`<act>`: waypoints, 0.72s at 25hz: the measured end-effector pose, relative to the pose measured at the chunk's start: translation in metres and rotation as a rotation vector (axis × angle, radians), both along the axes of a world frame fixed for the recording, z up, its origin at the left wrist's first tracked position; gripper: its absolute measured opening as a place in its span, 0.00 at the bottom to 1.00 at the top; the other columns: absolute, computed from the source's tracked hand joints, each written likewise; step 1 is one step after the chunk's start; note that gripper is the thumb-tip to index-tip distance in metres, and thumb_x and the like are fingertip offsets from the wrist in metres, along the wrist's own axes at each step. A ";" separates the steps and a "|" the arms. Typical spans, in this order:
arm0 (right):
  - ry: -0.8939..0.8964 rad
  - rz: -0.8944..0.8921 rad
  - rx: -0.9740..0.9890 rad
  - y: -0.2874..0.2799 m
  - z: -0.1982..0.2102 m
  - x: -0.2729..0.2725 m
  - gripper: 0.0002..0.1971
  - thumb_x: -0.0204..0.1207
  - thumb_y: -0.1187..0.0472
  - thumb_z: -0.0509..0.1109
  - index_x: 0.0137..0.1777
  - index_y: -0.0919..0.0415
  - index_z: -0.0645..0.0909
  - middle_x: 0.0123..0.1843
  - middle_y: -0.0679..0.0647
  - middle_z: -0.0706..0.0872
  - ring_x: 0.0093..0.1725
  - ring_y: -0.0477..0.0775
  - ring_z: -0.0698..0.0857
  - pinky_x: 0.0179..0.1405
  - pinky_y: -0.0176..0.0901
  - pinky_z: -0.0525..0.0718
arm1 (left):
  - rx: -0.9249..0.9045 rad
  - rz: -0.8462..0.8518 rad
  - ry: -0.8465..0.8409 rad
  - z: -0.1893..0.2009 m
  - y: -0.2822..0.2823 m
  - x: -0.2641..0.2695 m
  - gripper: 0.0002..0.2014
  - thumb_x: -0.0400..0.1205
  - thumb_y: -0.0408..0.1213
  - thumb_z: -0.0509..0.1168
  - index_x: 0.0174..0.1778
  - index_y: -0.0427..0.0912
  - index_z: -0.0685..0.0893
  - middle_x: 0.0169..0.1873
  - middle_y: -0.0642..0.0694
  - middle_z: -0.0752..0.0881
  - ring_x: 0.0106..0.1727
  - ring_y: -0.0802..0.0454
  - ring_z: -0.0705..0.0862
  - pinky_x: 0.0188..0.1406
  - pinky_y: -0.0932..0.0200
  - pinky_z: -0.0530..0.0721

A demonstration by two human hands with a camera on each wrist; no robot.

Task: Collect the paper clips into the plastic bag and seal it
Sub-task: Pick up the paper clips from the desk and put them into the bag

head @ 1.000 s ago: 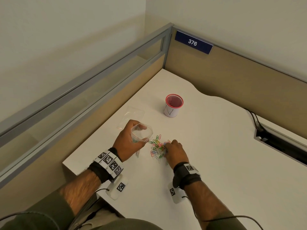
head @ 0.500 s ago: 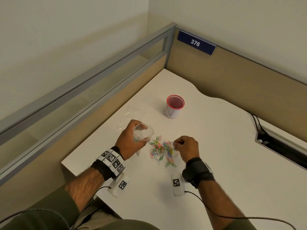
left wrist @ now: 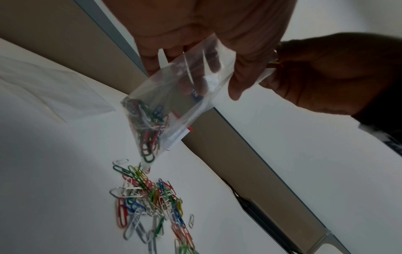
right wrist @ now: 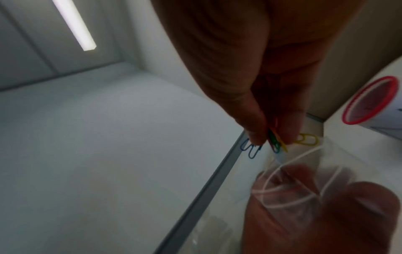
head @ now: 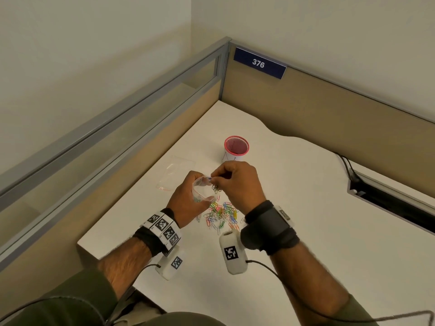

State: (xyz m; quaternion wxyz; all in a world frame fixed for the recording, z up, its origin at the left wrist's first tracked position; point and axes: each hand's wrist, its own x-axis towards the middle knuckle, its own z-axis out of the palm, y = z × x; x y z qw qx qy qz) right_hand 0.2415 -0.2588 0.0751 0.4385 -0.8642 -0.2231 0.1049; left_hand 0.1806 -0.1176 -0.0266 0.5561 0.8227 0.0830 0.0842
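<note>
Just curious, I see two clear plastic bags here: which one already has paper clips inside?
The bag held up in the left hand, with coloured clips gathered at its bottom. The other bag lies flat on the desk beyond the hands, apparently empty.

The right hand (head: pixel 237 182) is now raised from the pile on the worktop (head: pixel 306 208) to the mouth of the plastic bag (head: pixel 203 191). A few paper clips (right wrist: pixel 276 142), picked since, are pinched in its fingertips.

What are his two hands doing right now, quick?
Left hand: grips the plastic bag, holding its mouth open.
Right hand: pinches a few paper clips just above the bag's mouth.
</note>
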 end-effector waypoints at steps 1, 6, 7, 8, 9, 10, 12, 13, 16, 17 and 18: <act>-0.057 0.026 -0.055 0.006 -0.001 -0.002 0.02 0.74 0.65 0.75 0.42 0.61 0.89 0.39 0.53 0.89 0.38 0.51 0.87 0.42 0.42 0.88 | 0.011 -0.004 0.004 0.000 -0.001 0.001 0.26 0.75 0.37 0.79 0.61 0.52 0.71 0.54 0.54 0.83 0.59 0.53 0.84 0.57 0.58 0.84; -0.169 0.079 -0.169 0.011 0.004 -0.011 0.03 0.76 0.62 0.72 0.44 0.60 0.87 0.43 0.53 0.88 0.42 0.51 0.85 0.45 0.46 0.88 | 0.004 -0.022 0.015 0.005 -0.003 -0.001 0.27 0.74 0.35 0.79 0.60 0.54 0.70 0.50 0.63 0.81 0.54 0.63 0.84 0.48 0.70 0.81; -0.185 0.070 -0.141 0.009 0.008 -0.012 0.04 0.76 0.61 0.72 0.46 0.59 0.87 0.44 0.52 0.89 0.42 0.50 0.85 0.46 0.44 0.88 | -0.003 -0.027 0.006 0.007 -0.002 -0.001 0.26 0.75 0.35 0.79 0.61 0.53 0.71 0.52 0.63 0.82 0.57 0.62 0.84 0.52 0.68 0.82; -0.200 0.046 -0.096 0.005 0.011 -0.011 0.03 0.77 0.62 0.71 0.46 0.59 0.87 0.44 0.51 0.89 0.42 0.49 0.86 0.46 0.41 0.87 | -0.010 -0.030 -0.006 0.008 -0.001 -0.002 0.25 0.75 0.36 0.78 0.61 0.53 0.72 0.54 0.61 0.82 0.60 0.60 0.84 0.57 0.65 0.82; -0.209 0.010 -0.046 0.000 0.013 -0.007 0.03 0.77 0.63 0.71 0.46 0.59 0.87 0.43 0.50 0.88 0.42 0.49 0.86 0.45 0.39 0.87 | -0.026 -0.032 -0.014 0.008 0.000 -0.004 0.24 0.76 0.36 0.78 0.61 0.51 0.73 0.56 0.59 0.83 0.64 0.58 0.83 0.61 0.62 0.83; -0.208 -0.029 -0.003 -0.006 0.011 -0.002 0.03 0.77 0.63 0.71 0.46 0.59 0.86 0.42 0.50 0.88 0.41 0.49 0.86 0.45 0.39 0.86 | -0.049 -0.029 -0.020 0.009 0.003 -0.006 0.23 0.76 0.36 0.78 0.61 0.50 0.74 0.58 0.56 0.84 0.66 0.56 0.83 0.64 0.58 0.83; -0.181 -0.094 -0.010 -0.023 -0.005 0.015 0.03 0.77 0.63 0.71 0.46 0.59 0.86 0.42 0.50 0.88 0.41 0.51 0.87 0.45 0.42 0.87 | -0.081 -0.008 -0.039 0.009 0.011 -0.010 0.22 0.75 0.34 0.78 0.61 0.48 0.75 0.60 0.52 0.86 0.68 0.54 0.83 0.66 0.56 0.83; -0.155 -0.112 -0.081 -0.033 -0.020 0.025 0.03 0.77 0.63 0.71 0.46 0.59 0.86 0.43 0.51 0.89 0.42 0.52 0.87 0.46 0.45 0.87 | -0.084 0.004 -0.049 0.010 0.015 -0.012 0.22 0.75 0.33 0.78 0.60 0.47 0.76 0.60 0.52 0.86 0.67 0.55 0.84 0.66 0.57 0.83; -0.021 -0.084 -0.501 -0.057 -0.085 0.052 0.08 0.77 0.64 0.68 0.53 0.59 0.86 0.55 0.56 0.89 0.53 0.56 0.86 0.55 0.48 0.84 | -0.094 0.042 -0.057 0.010 0.029 -0.019 0.22 0.75 0.32 0.78 0.60 0.45 0.76 0.59 0.52 0.86 0.66 0.56 0.84 0.66 0.59 0.82; 0.036 -0.076 -0.604 -0.060 -0.103 0.057 0.11 0.77 0.64 0.67 0.57 0.59 0.85 0.60 0.57 0.87 0.58 0.58 0.85 0.59 0.48 0.82 | -0.095 0.053 -0.056 0.009 0.033 -0.022 0.22 0.75 0.31 0.78 0.60 0.45 0.77 0.59 0.52 0.86 0.66 0.56 0.84 0.66 0.59 0.82; 0.084 -0.078 -0.658 -0.063 -0.118 0.057 0.14 0.77 0.65 0.66 0.61 0.59 0.83 0.63 0.58 0.85 0.61 0.59 0.83 0.62 0.48 0.80 | -0.099 0.059 -0.057 0.009 0.036 -0.025 0.22 0.74 0.31 0.78 0.60 0.45 0.77 0.58 0.53 0.87 0.66 0.56 0.84 0.67 0.58 0.82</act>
